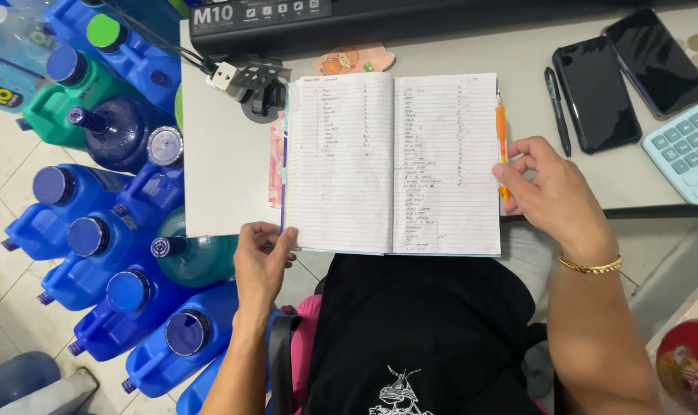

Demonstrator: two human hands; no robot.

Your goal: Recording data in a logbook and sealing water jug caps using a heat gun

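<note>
A: Where is the notebook (pixel 392 164)?

B: It lies open and flat on the grey desk (pixel 218 177), both lined pages covered in handwritten lists. Its lower edge sits at the near rim of the desk, in front of the person.

A: State of the left hand (pixel 261 263)?

B: It is at the lower left corner of the notebook. The thumb lies against the page corner and the other fingers curl under the desk edge, so the hand pinches that corner.

A: And the right hand (pixel 552 192)?

B: It rests at the right margin of the notebook. The fingers are closed around an orange pen (pixel 502 142), which stands along the page edge. A gold bracelet (pixel 591 267) circles that wrist.

A: What lies beyond the notebook?

B: To the right on the desk: a black pen (pixel 557 110), then two dark phones (pixel 595 92) side by side, then a pale blue calculator (pixel 687 147) at the frame edge. Behind the notebook, a black keyboard (pixel 287 19) runs along the desk's far side.

A: And off the desk?

B: On the tiled floor at the left, blue jugs (pixel 103 253) with dark caps stand packed close together, plus one green jug (pixel 64 100).
</note>
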